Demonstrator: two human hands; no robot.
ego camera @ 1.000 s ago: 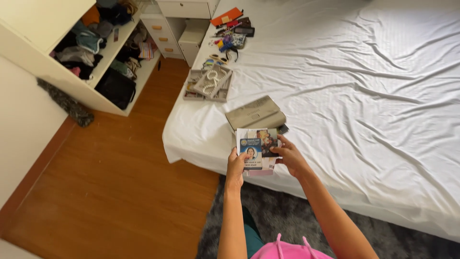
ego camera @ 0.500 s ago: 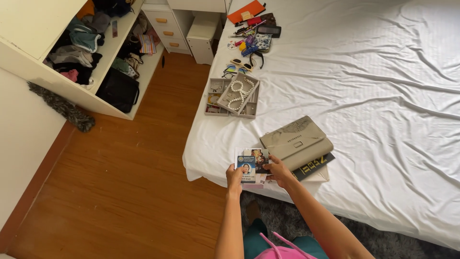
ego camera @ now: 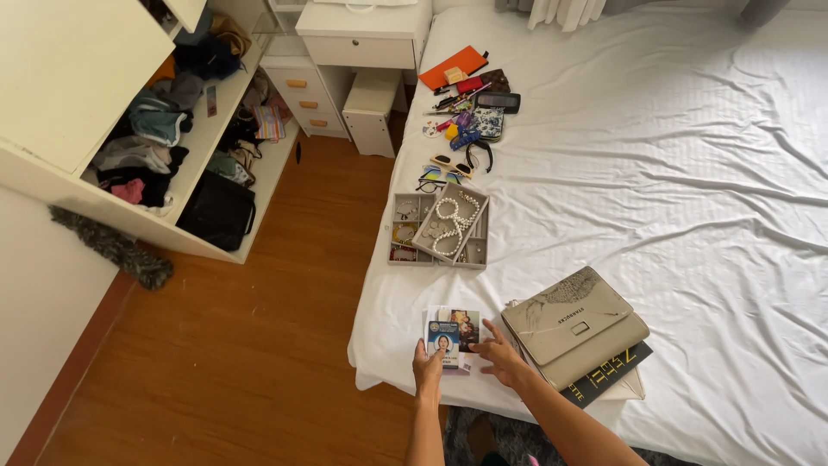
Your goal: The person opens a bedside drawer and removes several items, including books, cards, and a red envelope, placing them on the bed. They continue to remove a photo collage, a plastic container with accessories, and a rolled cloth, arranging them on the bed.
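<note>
A small stack of cards and photos (ego camera: 452, 333) lies at the near left corner of the white bed (ego camera: 690, 173). My left hand (ego camera: 429, 369) grips the stack's lower left edge. My right hand (ego camera: 498, 352) rests its spread fingers on the stack's right side. Just to the right of my right hand sits a beige clutch bag (ego camera: 573, 325) on top of a dark book (ego camera: 611, 373).
A grey jewellery tray with a pearl necklace (ego camera: 442, 229) sits further up the bed's left edge. Beyond it lie sunglasses, pens, pouches and an orange notebook (ego camera: 453, 67). An open white wardrobe (ego camera: 164, 129) stuffed with clothes stands left across the wooden floor (ego camera: 250, 345).
The view has pulled back and up, so more of the bed shows. The stack and both hands have gone down onto the bed corner, and my right hand has opened over it.
</note>
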